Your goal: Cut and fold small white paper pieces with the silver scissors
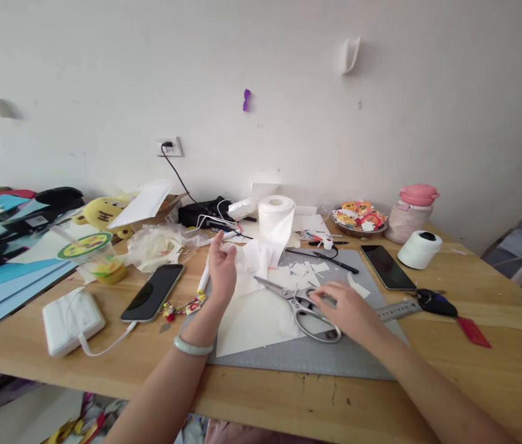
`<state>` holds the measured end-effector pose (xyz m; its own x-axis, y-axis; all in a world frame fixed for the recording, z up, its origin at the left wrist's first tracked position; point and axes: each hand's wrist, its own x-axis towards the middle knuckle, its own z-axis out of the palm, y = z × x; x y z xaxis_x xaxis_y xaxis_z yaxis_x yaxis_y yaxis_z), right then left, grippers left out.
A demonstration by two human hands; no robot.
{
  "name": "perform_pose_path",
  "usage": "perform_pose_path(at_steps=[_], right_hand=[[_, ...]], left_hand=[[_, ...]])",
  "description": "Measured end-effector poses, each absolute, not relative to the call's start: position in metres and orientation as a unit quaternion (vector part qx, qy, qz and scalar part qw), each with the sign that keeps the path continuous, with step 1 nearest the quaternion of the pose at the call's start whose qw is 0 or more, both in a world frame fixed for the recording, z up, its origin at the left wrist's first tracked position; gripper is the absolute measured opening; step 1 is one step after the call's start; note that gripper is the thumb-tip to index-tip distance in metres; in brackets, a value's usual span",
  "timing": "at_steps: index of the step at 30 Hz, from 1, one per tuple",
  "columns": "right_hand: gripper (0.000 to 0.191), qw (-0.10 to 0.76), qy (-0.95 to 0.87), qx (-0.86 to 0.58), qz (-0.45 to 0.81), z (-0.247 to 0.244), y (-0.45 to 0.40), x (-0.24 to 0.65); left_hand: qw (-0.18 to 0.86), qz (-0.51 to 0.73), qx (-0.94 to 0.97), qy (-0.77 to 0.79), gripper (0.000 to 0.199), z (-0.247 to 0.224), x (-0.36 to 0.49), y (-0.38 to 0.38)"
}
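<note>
My left hand [222, 271], with a pale bangle on its wrist, is raised at the left side of a thin white sheet [254, 259]. Its thumb and a finger point up and apart; the other fingers are partly hidden. My right hand [346, 305] has its fingertips closed at the upper handle loop of large metal scissors [304, 311], whose blades point left. Under them are a larger white sheet [256, 324] and a grey cutting mat [325, 361]. Small white paper scraps [304, 271] lie just behind the scissors. A white roll [275, 216] stands upright beyond.
A steel ruler [399, 310], keys [436, 302], a dark phone [387, 266] and a thread spool [420, 250] are on the right. Leftward lie another phone [153, 293], a white power bank [73, 320] and a drink cup [103, 259]. A bowl [360, 228] stands near the wall.
</note>
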<state>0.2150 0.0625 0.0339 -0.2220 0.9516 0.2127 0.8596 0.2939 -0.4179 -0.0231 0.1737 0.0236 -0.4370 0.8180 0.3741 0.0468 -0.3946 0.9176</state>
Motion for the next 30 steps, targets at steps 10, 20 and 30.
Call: perform_pose_path(at_steps=[10, 20, 30], right_hand=[[0.063, 0.028, -0.491, -0.870, -0.022, 0.042, 0.130, 0.328], [0.059, 0.025, -0.459, -0.888, -0.011, 0.029, 0.156, 0.352], [0.073, 0.030, -0.469, -0.882, -0.009, 0.028, 0.151, 0.353]], left_hand=[[0.377, 0.654, 0.469, 0.459, 0.046, 0.010, -0.003, 0.169], [0.424, 0.612, 0.444, 0.499, 0.048, 0.010, 0.004, 0.161], [0.485, 0.576, 0.436, 0.494, 0.055, 0.009, 0.018, 0.146]])
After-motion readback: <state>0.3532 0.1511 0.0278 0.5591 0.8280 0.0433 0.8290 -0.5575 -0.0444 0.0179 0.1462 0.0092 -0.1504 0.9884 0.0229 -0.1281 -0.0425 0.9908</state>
